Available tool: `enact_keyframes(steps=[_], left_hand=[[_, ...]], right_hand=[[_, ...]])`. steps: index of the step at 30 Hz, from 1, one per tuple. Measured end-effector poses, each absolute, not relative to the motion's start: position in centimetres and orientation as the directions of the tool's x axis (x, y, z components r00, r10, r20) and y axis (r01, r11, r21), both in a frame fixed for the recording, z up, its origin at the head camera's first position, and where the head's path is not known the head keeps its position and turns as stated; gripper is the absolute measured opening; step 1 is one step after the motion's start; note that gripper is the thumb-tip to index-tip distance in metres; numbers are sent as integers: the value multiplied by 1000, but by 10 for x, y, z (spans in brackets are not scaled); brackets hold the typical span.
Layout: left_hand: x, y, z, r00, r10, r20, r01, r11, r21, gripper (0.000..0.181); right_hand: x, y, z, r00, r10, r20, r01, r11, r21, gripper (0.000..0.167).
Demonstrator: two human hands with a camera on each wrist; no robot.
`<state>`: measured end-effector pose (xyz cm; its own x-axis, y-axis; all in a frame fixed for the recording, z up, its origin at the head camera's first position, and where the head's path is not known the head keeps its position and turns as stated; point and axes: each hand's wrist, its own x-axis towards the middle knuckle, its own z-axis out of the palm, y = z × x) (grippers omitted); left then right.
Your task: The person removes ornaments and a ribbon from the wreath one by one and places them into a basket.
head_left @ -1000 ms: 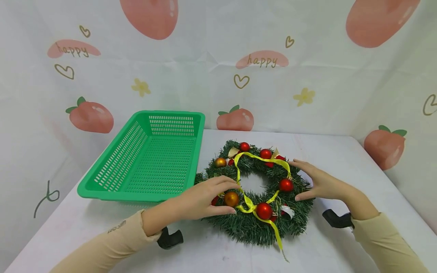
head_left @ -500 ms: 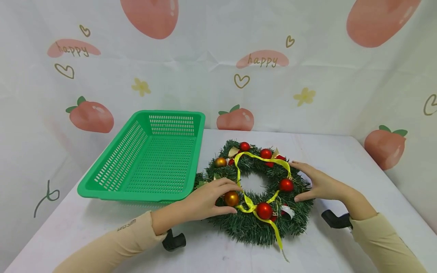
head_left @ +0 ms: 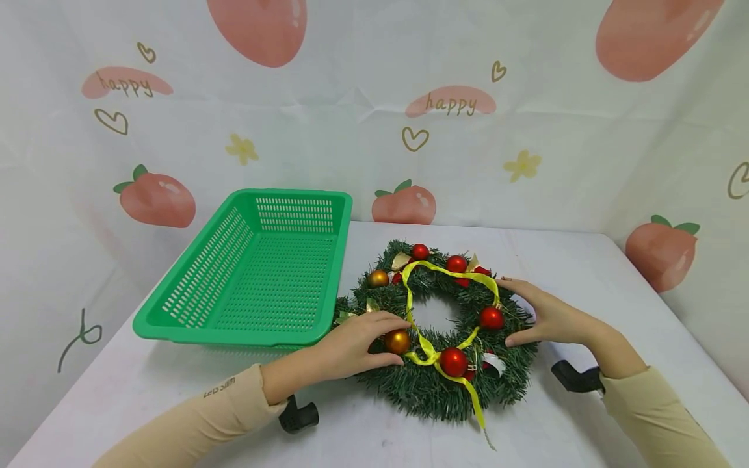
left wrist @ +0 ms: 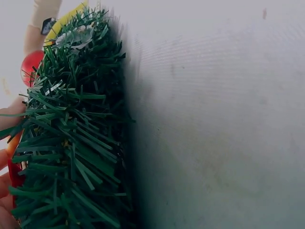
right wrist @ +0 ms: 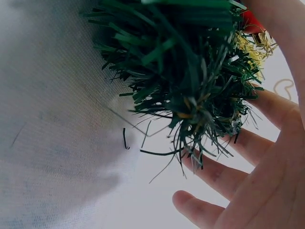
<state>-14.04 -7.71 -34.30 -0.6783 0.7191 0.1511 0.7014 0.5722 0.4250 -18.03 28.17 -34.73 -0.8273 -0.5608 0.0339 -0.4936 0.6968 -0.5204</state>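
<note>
Head view puts both my hands at the wreath (head_left: 435, 402), which lies flat on the table (head_left: 363, 432) between them. My left hand (head_left: 358, 341) rests at its near left side, thumb and fingers apart in a loose curve with the gold bauble (head_left: 398, 342) just at the fingertips; I cannot tell whether they touch it. My right hand (head_left: 550, 315) spreads wide along the opposite edge, thumb toward me and fingers reaching farther round. Through the right wrist camera those fingers are parted, some meeting the bristles, none closed round them.

As for progress, I judge the dressing to be largely done. A yellow ribbon (head_left: 428, 354) circles the opening between my hands, crossing itself in what looks like a knot nearer me, its tail trailing over the near edge. One red bauble (head_left: 453, 362) sits beside that knot, another (head_left: 492, 318) just inside my right thumb, and a second gold one (head_left: 378, 279) lies past my left fingers. What seems left is straightening the loop and loose tail, or shifting the whole piece, which is not lifted. Outside and beyond my left hand stands the green basket (head_left: 234, 335); the wreath is beside it, not in it.
</note>
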Motion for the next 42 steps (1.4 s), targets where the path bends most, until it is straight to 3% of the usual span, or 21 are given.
enact_keyframes(steps=[30, 42], left_hand=[[-136, -78, -335, -661, 720, 210, 718, 527, 454, 43], [-127, -80, -315, -612, 742, 275, 770, 479, 422, 44]], right_hand=[[-179, 282, -350, -830, -557, 31, -486, 695, -530, 99], [-179, 282, -349, -834, -551, 21, -477, 702, -529, 100]])
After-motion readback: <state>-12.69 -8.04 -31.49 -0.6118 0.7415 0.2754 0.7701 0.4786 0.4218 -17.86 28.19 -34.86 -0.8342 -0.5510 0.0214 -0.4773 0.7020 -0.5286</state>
